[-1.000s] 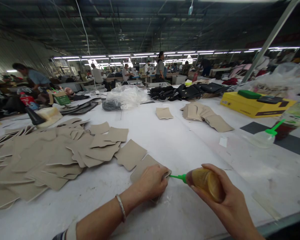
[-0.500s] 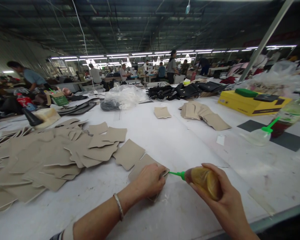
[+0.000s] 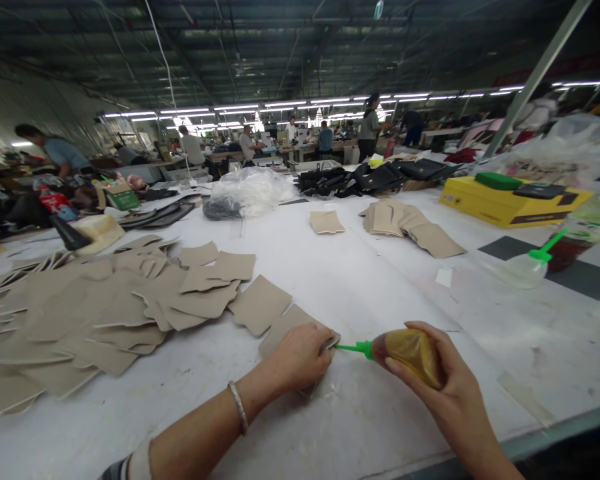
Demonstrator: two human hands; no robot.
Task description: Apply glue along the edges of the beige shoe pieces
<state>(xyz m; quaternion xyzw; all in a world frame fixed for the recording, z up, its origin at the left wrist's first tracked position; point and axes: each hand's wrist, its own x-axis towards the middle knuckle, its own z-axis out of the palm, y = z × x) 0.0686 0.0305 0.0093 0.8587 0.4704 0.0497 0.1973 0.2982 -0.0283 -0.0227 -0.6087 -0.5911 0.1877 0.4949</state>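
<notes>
My left hand (image 3: 303, 357), with a bangle on its wrist, has its fingers closed on the edge of a beige-grey cut panel (image 3: 285, 328) lying on the white table. Part of that panel is hidden under the hand. My right hand (image 3: 447, 380) is wrapped round a squeeze bottle (image 3: 407, 353) of amber-brown liquid, held on its side. The bottle's thin green nozzle points left, its tip at the panel's edge close to my left fingers. Just left of the held panel lies another loose panel (image 3: 261, 305).
A wide heap of panels (image 3: 100, 300) covers the table's left. Farther back are a small panel stack (image 3: 395, 220), a single panel (image 3: 327, 222), black leather pieces (image 3: 360, 179) and a yellow box (image 3: 515, 202). At right stands a clear squeeze bottle (image 3: 525, 270). Several people work in the background.
The camera view has shifted slightly. The nozzle tip stays at the panel's edge, and the bottle has moved very little. My left hand keeps its grip.
</notes>
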